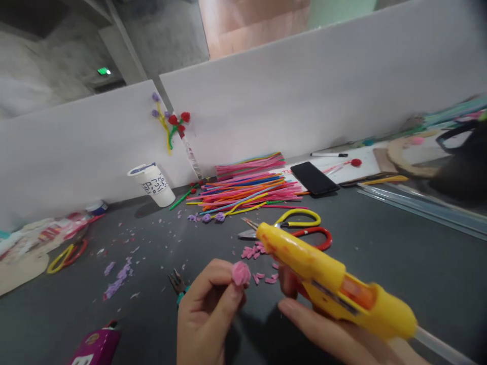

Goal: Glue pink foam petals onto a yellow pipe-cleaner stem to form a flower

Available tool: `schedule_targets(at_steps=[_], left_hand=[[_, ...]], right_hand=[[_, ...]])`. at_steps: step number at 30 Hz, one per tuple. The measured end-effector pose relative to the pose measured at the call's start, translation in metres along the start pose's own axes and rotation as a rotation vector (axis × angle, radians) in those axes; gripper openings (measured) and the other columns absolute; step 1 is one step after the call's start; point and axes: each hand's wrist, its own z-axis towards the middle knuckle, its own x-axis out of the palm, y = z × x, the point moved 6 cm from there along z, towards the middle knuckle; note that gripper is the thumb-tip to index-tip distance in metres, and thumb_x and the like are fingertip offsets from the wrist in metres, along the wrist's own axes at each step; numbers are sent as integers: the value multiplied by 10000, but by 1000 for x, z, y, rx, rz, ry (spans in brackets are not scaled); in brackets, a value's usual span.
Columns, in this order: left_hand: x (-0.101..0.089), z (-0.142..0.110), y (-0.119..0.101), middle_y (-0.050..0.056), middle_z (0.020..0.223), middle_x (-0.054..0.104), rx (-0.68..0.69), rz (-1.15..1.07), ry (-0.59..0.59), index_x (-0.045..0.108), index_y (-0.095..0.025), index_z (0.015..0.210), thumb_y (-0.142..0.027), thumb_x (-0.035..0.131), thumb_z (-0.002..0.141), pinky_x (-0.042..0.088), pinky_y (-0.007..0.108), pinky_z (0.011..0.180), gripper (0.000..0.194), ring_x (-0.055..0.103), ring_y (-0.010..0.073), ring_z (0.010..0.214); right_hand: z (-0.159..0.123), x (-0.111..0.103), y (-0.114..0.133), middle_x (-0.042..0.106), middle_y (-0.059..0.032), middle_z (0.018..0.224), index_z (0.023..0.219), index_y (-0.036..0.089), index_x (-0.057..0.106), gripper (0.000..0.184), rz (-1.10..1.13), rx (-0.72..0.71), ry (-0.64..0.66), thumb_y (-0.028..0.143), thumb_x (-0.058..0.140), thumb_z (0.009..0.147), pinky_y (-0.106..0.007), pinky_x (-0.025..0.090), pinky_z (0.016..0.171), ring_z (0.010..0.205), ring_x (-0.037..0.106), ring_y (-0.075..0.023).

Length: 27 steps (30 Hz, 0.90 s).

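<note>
My left hand (207,312) pinches a small pink fuzzy ball (241,273) between thumb and fingers, low in the middle. My right hand (323,329) grips a yellow glue gun (327,279) by its handle. The nozzle points up and left, past the pink ball, toward the scissors (300,230) with one yellow and one red handle. Pink scraps (254,251) lie on the dark table just beyond my hands.
A pile of coloured pipe cleaners (249,190), a black phone (314,178), a white paper cup (152,183) and a marker (329,154) lie further back by the white partition (304,96). Small pliers (178,283), purple scraps (117,278), a second pair of scissors (66,256) and a magenta box (97,347) sit left.
</note>
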Motion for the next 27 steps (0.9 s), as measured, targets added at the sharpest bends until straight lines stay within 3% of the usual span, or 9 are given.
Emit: schedule_targets(at_steps=[2,5,8,13,18,22,27], left_hand=[[5,-6,6,-10,674,632,-15,9,31,726,-204,661,-244,747,736,442,162,598,88,548,107,651],[10,-12,13,-5,688,647,-43,21,66,732,-211,667,-241,752,729,456,169,645,72,570,118,680],[13,-15,15,-2,694,663,-30,44,84,734,-223,679,-240,751,730,463,175,652,56,595,132,693],[16,-16,12,7,694,680,-8,75,73,743,-221,672,-276,775,705,465,173,656,72,607,137,691],[17,-17,20,-6,649,650,-186,-3,63,745,-209,624,-316,828,626,456,170,613,135,574,113,623],[18,-19,30,-22,574,600,-356,-74,37,740,-197,606,-334,865,557,426,170,537,192,524,86,529],[17,-21,33,-17,584,607,-412,-105,0,739,-188,602,-320,883,522,422,175,531,211,524,85,526]], right_hand=[[-6,5,-5,632,2,697,767,230,633,65,68,199,61,287,613,745,-249,499,586,604,592,-152],[-10,14,-7,615,7,715,756,205,607,89,201,340,142,292,589,747,-236,479,619,647,579,-142],[-8,17,-9,590,6,756,766,191,591,115,288,351,149,303,603,743,-243,462,682,703,556,-141],[-7,20,-10,444,49,688,783,193,533,75,398,309,223,252,565,818,-191,389,570,614,417,-92],[-7,21,-13,486,23,791,840,191,559,64,484,292,243,250,576,826,-204,415,658,722,453,-112],[-8,24,-11,482,25,750,798,184,548,67,500,298,266,239,537,834,-219,417,656,693,451,-114],[-6,23,-8,480,32,699,751,185,539,94,499,329,245,258,582,791,-214,405,621,660,451,-114]])
